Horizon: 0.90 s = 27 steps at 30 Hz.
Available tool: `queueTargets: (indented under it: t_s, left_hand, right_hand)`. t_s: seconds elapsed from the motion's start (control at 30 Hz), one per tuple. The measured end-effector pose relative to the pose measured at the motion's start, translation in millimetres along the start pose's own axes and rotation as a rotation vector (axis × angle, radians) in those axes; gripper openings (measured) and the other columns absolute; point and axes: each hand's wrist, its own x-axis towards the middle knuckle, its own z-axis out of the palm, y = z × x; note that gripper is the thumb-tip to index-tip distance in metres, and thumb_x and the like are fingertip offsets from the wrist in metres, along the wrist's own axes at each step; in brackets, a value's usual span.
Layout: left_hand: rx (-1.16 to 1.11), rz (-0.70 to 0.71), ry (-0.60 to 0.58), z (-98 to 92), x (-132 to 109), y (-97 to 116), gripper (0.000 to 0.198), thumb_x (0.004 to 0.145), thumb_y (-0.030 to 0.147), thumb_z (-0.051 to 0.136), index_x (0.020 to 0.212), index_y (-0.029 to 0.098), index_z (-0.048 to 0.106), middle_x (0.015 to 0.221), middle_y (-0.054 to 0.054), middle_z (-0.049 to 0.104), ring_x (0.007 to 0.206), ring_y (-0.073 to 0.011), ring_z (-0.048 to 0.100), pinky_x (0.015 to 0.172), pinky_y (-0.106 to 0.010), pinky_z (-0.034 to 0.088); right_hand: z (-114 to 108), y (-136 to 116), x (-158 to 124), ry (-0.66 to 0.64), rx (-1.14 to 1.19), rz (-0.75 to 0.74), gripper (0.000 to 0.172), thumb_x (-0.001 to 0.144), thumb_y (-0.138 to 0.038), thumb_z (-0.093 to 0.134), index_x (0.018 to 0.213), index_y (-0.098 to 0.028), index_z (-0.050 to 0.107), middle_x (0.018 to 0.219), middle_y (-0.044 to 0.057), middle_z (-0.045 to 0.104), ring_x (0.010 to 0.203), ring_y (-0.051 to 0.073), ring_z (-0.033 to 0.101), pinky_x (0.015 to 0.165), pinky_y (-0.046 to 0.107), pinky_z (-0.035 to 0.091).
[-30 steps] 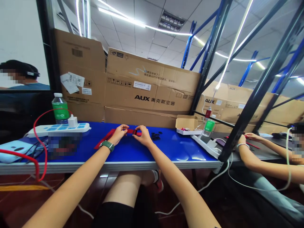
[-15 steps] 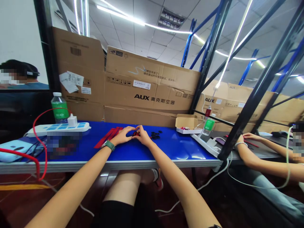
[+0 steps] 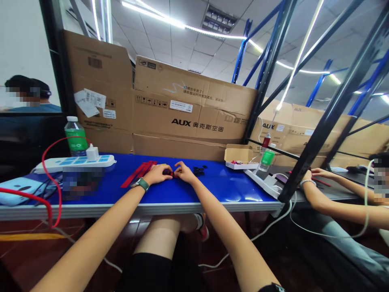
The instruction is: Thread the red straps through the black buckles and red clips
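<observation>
Strap looks unfinished to me | left hand grasping it; right hand, hold unclear | remaining: red strips left of left hand, black pieces right of right hand

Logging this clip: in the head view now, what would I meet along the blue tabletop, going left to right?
Light-blue object → green-labelled bottle → red strips → left hand → red-and-black piece → right hand → loose black pieces → small open box.
</observation>
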Motion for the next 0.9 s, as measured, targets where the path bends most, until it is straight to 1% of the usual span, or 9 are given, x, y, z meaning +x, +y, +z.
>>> queueTargets:
  t_s: [0.3, 0.37, 0.47, 0.53, 0.6, 0.63, 0.73, 0.8, 0.9]
  left_hand:
    - [0.081, -0.081, 0.052, 3.4, 1, -10, 0.025, 0.061, 0.034, 0.084, 0.083, 0.027, 0.075, 0.085, -0.001, 0.075, 0.08, -0.0235, 0.068, 0.079, -0.031, 0.045]
    - [0.141, -0.103, 0.027, 2.5, 1, -9, 0.025, 0.065, 0.035, 0.082, 0.086, 0.026, 0.074, 0.087, -0.002, 0.075, 0.082, -0.024, 0.068, 0.08, -0.031, 0.045]
    - [0.31, -0.179, -0.041, -1.6, -1, -3, 0.024, 0.073, 0.037, 0.074, 0.094, 0.025, 0.07, 0.098, -0.004, 0.074, 0.095, -0.0267, 0.067, 0.087, -0.036, 0.045]
    - [0.426, -0.227, -0.065, -4.6, -4, 3, 0.026, 0.079, 0.038, 0.068, 0.1, 0.023, 0.068, 0.11, -0.007, 0.071, 0.106, -0.03, 0.064, 0.092, -0.042, 0.043]
    - [0.495, -0.236, -0.055, -6.1, -7, 8, 0.033, 0.082, 0.038, 0.063, 0.112, 0.024, 0.067, 0.126, -0.01, 0.065, 0.117, -0.0335, 0.058, 0.097, -0.049, 0.041]
    - [0.505, -0.218, -0.051, -6.2, -9, 11, 0.039, 0.084, 0.039, 0.061, 0.121, 0.026, 0.065, 0.134, -0.011, 0.06, 0.121, -0.0347, 0.054, 0.098, -0.052, 0.039]
    - [0.469, -0.105, -0.084, -4.6, -11, 17, 0.049, 0.089, 0.042, 0.055, 0.137, 0.036, 0.056, 0.148, -0.008, 0.05, 0.13, -0.0349, 0.047, 0.102, -0.056, 0.034]
    - [0.454, -0.058, -0.141, -3.4, -11, 18, 0.041, 0.093, 0.042, 0.051, 0.131, 0.037, 0.063, 0.146, -0.006, 0.053, 0.13, -0.0338, 0.046, 0.104, -0.056, 0.032]
    - [0.478, -0.058, -0.165, -3.0, -9, 17, 0.032, 0.096, 0.04, 0.046, 0.113, 0.031, 0.072, 0.131, -0.006, 0.064, 0.123, -0.0322, 0.05, 0.102, -0.055, 0.031]
  right_hand:
    - [3, -2, 2, 0.074, -0.172, 0.003, 0.036, 0.072, -0.003, 0.056, 0.1, -0.025, 0.052, 0.066, -0.007, 0.063, 0.068, 0.016, 0.064, 0.071, 0.026, 0.048]
    - [2, -6, 1, 0.051, -0.21, 0.028, 0.036, 0.075, -0.004, 0.056, 0.105, -0.025, 0.054, 0.071, -0.005, 0.066, 0.073, 0.017, 0.065, 0.074, 0.026, 0.049]
    - [-9, -13, -4, 0.091, -0.397, 0.068, 0.039, 0.08, -0.003, 0.053, 0.112, -0.024, 0.058, 0.094, 0.0, 0.071, 0.095, 0.018, 0.065, 0.087, 0.028, 0.047]
    - [-21, -15, -10, 0.26, -0.629, 0.168, 0.039, 0.082, -0.003, 0.05, 0.113, -0.023, 0.062, 0.115, 0.007, 0.068, 0.114, 0.022, 0.058, 0.097, 0.035, 0.043]
    - [-35, -14, -17, 0.463, -0.816, 0.384, 0.036, 0.084, -0.007, 0.052, 0.116, -0.019, 0.065, 0.128, 0.015, 0.06, 0.125, 0.029, 0.05, 0.101, 0.044, 0.039]
    - [-42, -12, -20, 0.515, -0.865, 0.491, 0.036, 0.086, -0.01, 0.052, 0.119, -0.018, 0.064, 0.133, 0.019, 0.057, 0.128, 0.032, 0.047, 0.102, 0.047, 0.038]
    - [-55, -5, -27, 0.497, -0.874, 0.754, 0.037, 0.094, -0.015, 0.046, 0.127, -0.014, 0.062, 0.137, 0.024, 0.051, 0.127, 0.036, 0.047, 0.099, 0.052, 0.037]
    - [-60, -2, -28, 0.473, -0.849, 0.838, 0.038, 0.097, -0.015, 0.042, 0.13, -0.014, 0.06, 0.136, 0.025, 0.051, 0.126, 0.035, 0.048, 0.098, 0.05, 0.038]
    - [-64, -3, -29, 0.459, -0.825, 0.844, 0.038, 0.097, -0.014, 0.043, 0.133, -0.013, 0.058, 0.134, 0.026, 0.052, 0.125, 0.034, 0.051, 0.096, 0.044, 0.042]
